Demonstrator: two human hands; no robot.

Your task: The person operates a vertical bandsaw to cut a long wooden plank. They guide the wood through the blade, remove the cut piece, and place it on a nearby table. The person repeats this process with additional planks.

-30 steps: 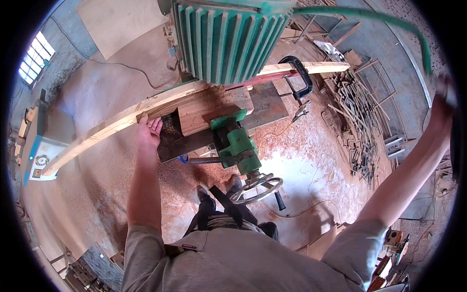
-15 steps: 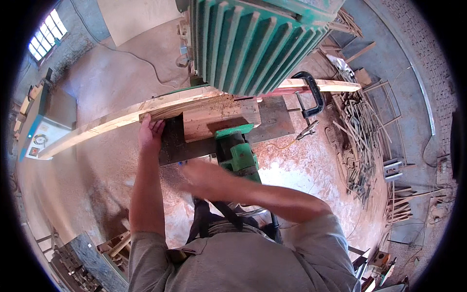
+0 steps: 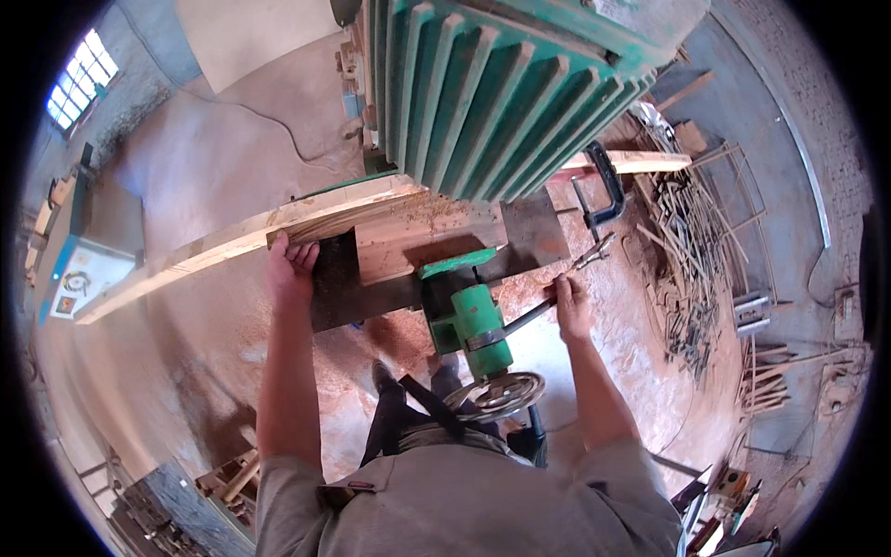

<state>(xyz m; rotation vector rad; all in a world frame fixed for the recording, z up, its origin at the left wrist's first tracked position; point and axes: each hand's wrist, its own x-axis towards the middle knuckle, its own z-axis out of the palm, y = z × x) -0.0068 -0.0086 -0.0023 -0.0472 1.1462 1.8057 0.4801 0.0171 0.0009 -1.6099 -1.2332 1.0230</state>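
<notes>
My left hand (image 3: 293, 258) is closed on the left end of a brown wooden workpiece (image 3: 320, 226), thumb on top and fingers at its near edge. That piece lies against a long pale beam (image 3: 209, 243), over a dark steel machine table (image 3: 336, 278). A wider wooden block (image 3: 394, 243) sprinkled with chips lies on the table, the green clamp jaw (image 3: 457, 264) close against its near side. My right hand (image 3: 572, 304) is wrapped round the end of a dark lever (image 3: 531, 318) that runs out from the green clamp body (image 3: 480, 320).
A ribbed green machine housing (image 3: 492, 93) hangs over the far side of the work. Beyond my right hand are a black C-clamp (image 3: 608, 186) and a metal air gun (image 3: 594, 251). A handwheel (image 3: 501, 395) sits near my waist. Scrap sticks (image 3: 691, 251) pile up at right.
My right hand has swung from left of the green clamp to its right and now grips the lever. The clamp's handwheel has come into sight. My left hand stays on the workpiece.
</notes>
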